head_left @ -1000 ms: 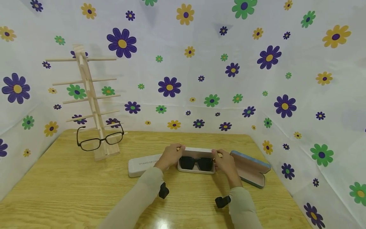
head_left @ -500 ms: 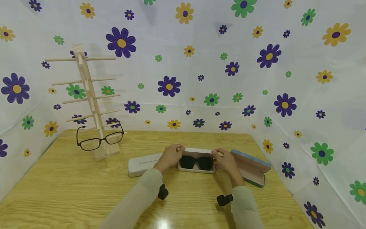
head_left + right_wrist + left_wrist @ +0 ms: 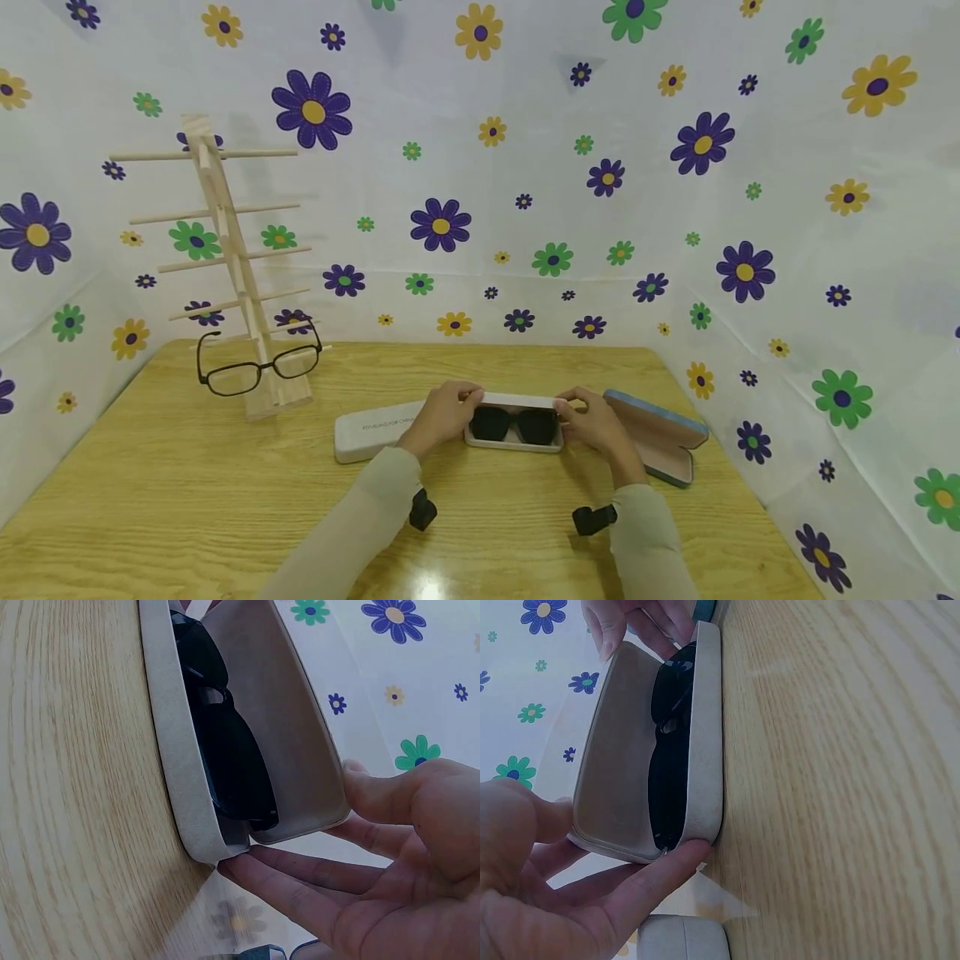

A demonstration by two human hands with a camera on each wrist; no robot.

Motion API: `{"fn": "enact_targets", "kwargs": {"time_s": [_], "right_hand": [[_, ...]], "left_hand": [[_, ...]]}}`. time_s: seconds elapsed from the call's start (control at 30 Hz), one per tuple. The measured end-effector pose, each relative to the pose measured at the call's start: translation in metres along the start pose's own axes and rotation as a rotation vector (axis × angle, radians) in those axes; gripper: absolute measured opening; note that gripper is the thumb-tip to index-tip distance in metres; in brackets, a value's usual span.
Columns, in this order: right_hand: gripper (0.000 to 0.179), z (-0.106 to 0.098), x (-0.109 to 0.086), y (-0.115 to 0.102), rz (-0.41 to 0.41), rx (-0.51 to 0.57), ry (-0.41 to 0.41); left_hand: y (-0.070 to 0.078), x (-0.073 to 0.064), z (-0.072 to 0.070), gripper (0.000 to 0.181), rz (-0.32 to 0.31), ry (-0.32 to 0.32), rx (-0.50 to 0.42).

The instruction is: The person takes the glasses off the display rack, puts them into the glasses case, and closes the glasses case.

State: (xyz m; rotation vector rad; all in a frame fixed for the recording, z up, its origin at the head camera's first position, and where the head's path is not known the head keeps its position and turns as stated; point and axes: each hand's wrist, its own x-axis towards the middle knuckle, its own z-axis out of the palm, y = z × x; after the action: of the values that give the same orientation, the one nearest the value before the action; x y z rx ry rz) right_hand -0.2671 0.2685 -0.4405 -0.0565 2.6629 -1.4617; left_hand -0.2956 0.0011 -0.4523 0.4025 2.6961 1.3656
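Observation:
A pale glasses case (image 3: pixel 514 446) stands open on the table, with dark sunglasses (image 3: pixel 514 426) lying in its base. My left hand (image 3: pixel 447 412) grips the case's left end. In the left wrist view, that thumb is at the lid's edge (image 3: pixel 592 769) and a fingertip touches the base's corner. At the opposite end my right hand (image 3: pixel 592 421) holds the case likewise, its thumb on the lid rim and fingers against the base, as the right wrist view shows. The lid leans up and back over the sunglasses (image 3: pixel 225 742).
Left of the hands lies a closed pale case (image 3: pixel 375 429) with lettering. An open blue case (image 3: pixel 660 425) with a pinkish lining sits at the right. Black-framed eyeglasses (image 3: pixel 262 368) hang on a wooden display stand (image 3: pixel 232 250) at the back left. Flowered cloth (image 3: pixel 480 167) surrounds the wooden table (image 3: pixel 187 500).
The pale case's lid has tipped slightly down toward the base, thumbs still on its edge. My right wrist has shifted a little to the right. The head view has moved slightly.

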Motion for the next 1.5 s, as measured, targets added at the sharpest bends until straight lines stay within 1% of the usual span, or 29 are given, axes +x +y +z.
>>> {"fn": "enact_targets", "kwargs": {"time_s": [0.2, 0.43, 0.5, 0.57, 0.67, 0.73, 0.97, 1.23, 1.5], "right_hand": [[0.036, -0.001, -0.002, -0.001, -0.011, 0.028, -0.030], [0.035, -0.003, -0.003, -0.002, -0.015, -0.004, -0.051], [0.032, -0.003, -0.003, -0.002, -0.010, -0.010, -0.054], [0.031, -0.003, -0.003, -0.002, -0.015, -0.017, -0.066], [0.029, -0.004, -0.003, -0.002, -0.031, -0.012, -0.079], [0.029, -0.005, -0.003, -0.003, -0.045, -0.013, -0.089], [0.031, -0.006, -0.004, -0.004, -0.040, -0.003, -0.107], [0.031, -0.009, -0.004, -0.002, -0.062, -0.013, -0.126], [0.030, -0.011, -0.004, 0.000, -0.054, -0.032, -0.127]], "left_hand": [[0.000, -0.004, 0.000, 0.038, -0.009, -0.013, -0.021], [0.001, -0.008, 0.001, 0.036, 0.013, 0.002, -0.021], [0.001, -0.009, 0.001, 0.036, -0.002, 0.002, -0.032], [0.001, -0.010, 0.002, 0.036, -0.003, 0.000, -0.028], [0.001, -0.012, 0.002, 0.036, 0.004, -0.002, -0.029], [0.001, -0.013, 0.003, 0.035, 0.020, 0.002, -0.023], [0.000, -0.015, 0.004, 0.036, 0.035, 0.016, -0.023], [0.000, -0.016, 0.004, 0.034, 0.076, 0.025, -0.017], [0.000, -0.016, 0.004, 0.035, 0.063, 0.016, -0.039]]}}
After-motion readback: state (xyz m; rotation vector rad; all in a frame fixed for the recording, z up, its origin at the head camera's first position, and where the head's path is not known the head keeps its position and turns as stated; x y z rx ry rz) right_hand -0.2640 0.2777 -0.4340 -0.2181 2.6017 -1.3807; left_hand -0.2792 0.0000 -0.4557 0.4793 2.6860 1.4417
